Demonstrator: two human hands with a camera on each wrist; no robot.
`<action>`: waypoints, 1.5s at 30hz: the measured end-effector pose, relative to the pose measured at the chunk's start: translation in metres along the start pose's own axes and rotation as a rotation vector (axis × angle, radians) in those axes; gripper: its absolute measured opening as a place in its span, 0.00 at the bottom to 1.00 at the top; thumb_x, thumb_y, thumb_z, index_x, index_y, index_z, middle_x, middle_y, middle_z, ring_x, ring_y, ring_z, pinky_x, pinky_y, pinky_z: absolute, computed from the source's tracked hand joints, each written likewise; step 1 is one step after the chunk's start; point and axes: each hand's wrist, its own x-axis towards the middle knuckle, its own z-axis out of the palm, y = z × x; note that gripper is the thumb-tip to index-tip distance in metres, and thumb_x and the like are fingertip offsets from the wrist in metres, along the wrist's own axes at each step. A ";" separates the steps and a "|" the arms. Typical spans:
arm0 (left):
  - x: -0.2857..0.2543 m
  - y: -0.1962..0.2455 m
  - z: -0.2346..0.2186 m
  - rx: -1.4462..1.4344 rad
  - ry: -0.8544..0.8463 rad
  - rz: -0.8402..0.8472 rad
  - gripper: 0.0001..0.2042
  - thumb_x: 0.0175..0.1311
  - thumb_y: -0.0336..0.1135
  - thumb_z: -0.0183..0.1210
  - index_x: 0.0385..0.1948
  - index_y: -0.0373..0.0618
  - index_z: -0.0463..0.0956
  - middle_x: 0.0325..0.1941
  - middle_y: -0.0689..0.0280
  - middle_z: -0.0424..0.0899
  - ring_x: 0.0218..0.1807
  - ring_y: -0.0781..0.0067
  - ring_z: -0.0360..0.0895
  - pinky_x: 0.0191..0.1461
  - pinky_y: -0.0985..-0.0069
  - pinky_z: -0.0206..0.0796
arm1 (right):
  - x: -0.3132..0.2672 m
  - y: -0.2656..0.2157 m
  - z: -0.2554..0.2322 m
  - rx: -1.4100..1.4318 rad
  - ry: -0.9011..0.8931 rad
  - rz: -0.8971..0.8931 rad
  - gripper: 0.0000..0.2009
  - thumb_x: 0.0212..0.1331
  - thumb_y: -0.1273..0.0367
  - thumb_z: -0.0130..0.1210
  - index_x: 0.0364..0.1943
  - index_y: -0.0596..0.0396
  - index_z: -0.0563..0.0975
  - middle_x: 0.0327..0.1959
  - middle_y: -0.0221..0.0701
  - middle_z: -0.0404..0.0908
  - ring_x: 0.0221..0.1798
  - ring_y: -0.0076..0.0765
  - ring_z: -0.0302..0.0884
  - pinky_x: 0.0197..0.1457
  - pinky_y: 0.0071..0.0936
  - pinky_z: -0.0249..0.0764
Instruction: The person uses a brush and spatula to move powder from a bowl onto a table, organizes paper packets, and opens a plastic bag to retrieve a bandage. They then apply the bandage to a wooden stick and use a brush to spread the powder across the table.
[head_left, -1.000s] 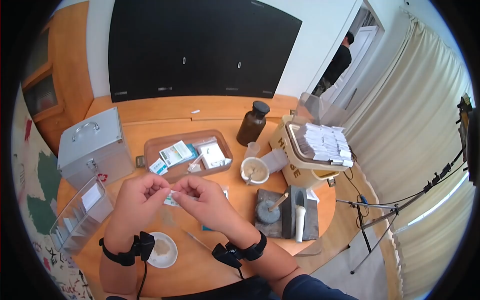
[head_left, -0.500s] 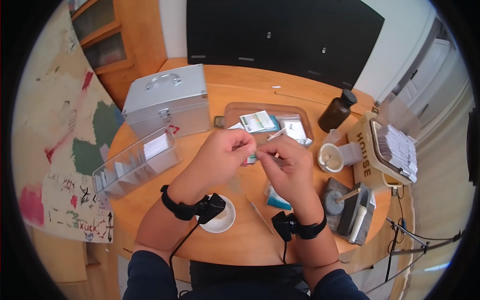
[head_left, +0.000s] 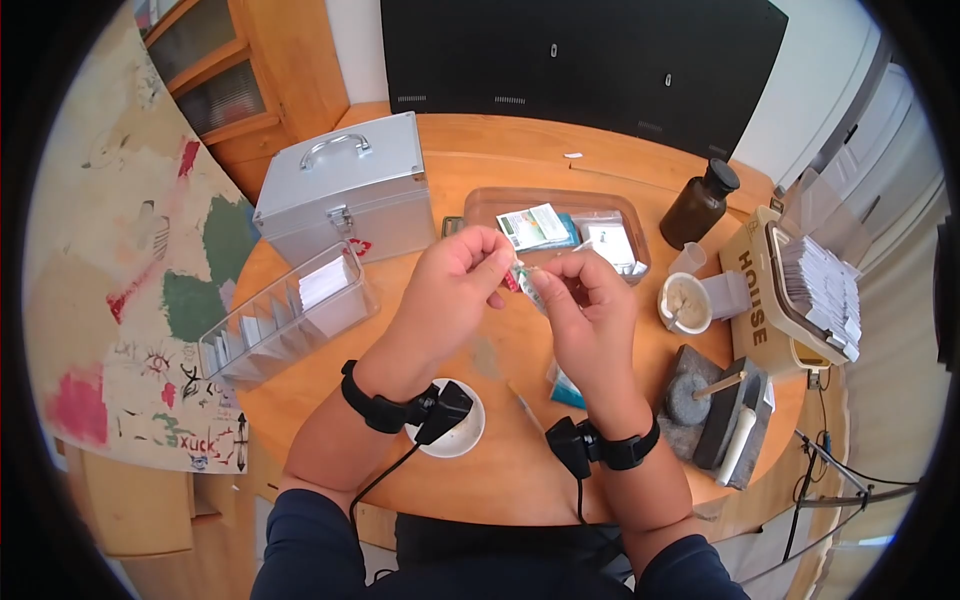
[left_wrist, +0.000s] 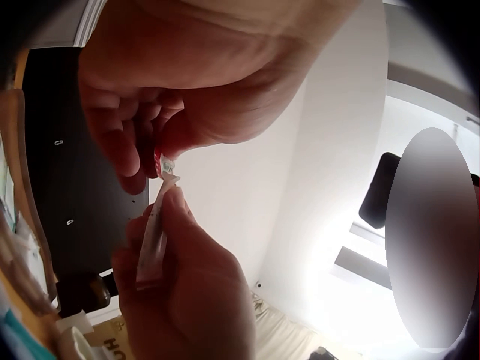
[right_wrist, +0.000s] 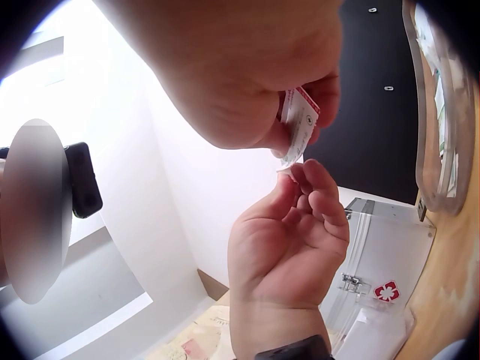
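In front of the chest both hands hold a small, narrow printed packet (head_left: 524,277), white with red and green marks, like a sticking plaster's wrapper. My left hand (head_left: 455,290) pinches one end between thumb and fingers, where a red edge shows. The thumb and fingers of my right hand (head_left: 590,315) grip the rest. From the left wrist, the paper strip (left_wrist: 154,244) lies along the right fingers, its upper tip ragged. Small print shows on the packet (right_wrist: 303,127) in the right wrist view. Below the hands lies a white dish (head_left: 472,432).
A brown tray (head_left: 480,203) with packets lies behind the hands. A silver case (head_left: 345,190) and a clear divided box (head_left: 285,325) stand left. To the right are a brown bottle (head_left: 697,210), a white bowl (head_left: 684,303), a stone slab (head_left: 690,430) and a cream bin (head_left: 765,300).
The head view has swung left and down. The hands have drawn slightly apart, and more of the packet shows between them, with its red end now visible.
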 end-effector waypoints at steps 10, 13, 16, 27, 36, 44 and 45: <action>-0.004 0.022 -0.012 0.188 -0.066 -0.069 0.07 0.68 0.33 0.54 0.38 0.41 0.78 0.26 0.73 0.76 0.25 0.88 0.72 0.26 0.89 0.61 | 0.006 0.004 -0.009 0.408 0.081 0.361 0.05 0.64 0.72 0.54 0.38 0.59 0.76 0.33 0.25 0.80 0.30 0.13 0.73 0.29 0.12 0.68; -0.006 0.018 -0.001 0.185 -0.126 -0.112 0.09 0.65 0.32 0.57 0.37 0.36 0.79 0.24 0.72 0.76 0.23 0.86 0.70 0.25 0.86 0.63 | 0.004 0.007 -0.007 0.489 0.037 0.380 0.05 0.63 0.73 0.54 0.39 0.59 0.76 0.32 0.25 0.80 0.32 0.13 0.74 0.30 0.12 0.69; -0.009 0.021 0.003 0.185 -0.083 -0.102 0.08 0.63 0.33 0.58 0.35 0.36 0.79 0.23 0.72 0.76 0.23 0.86 0.70 0.26 0.86 0.62 | 0.002 0.009 -0.006 0.528 0.010 0.372 0.05 0.62 0.74 0.55 0.40 0.58 0.75 0.33 0.26 0.80 0.33 0.14 0.74 0.30 0.13 0.71; -0.010 0.019 -0.004 0.498 -0.094 0.050 0.07 0.61 0.32 0.58 0.31 0.36 0.78 0.20 0.72 0.73 0.23 0.86 0.66 0.27 0.82 0.59 | 0.000 0.003 -0.005 0.190 -0.083 0.189 0.04 0.58 0.76 0.56 0.36 0.61 0.77 0.37 0.30 0.76 0.39 0.21 0.75 0.31 0.19 0.78; -0.008 0.020 -0.010 0.506 -0.131 0.034 0.06 0.64 0.31 0.57 0.36 0.39 0.78 0.23 0.78 0.73 0.24 0.92 0.64 0.26 0.87 0.54 | 0.003 0.000 -0.012 0.255 -0.114 0.298 0.05 0.58 0.75 0.58 0.37 0.62 0.78 0.34 0.26 0.78 0.36 0.18 0.73 0.38 0.17 0.73; -0.003 0.022 -0.017 0.118 -0.193 -0.189 0.09 0.67 0.35 0.56 0.38 0.39 0.79 0.21 0.76 0.72 0.21 0.89 0.66 0.22 0.89 0.56 | 0.002 -0.003 -0.015 0.231 -0.205 0.309 0.03 0.59 0.77 0.56 0.36 0.61 0.78 0.30 0.25 0.79 0.33 0.16 0.73 0.37 0.16 0.70; -0.004 0.022 -0.017 0.139 -0.208 -0.206 0.09 0.67 0.36 0.56 0.38 0.39 0.80 0.21 0.76 0.71 0.20 0.90 0.65 0.21 0.89 0.55 | 0.002 -0.001 -0.015 0.214 -0.211 0.284 0.03 0.59 0.77 0.56 0.36 0.61 0.78 0.30 0.25 0.79 0.34 0.16 0.73 0.36 0.16 0.70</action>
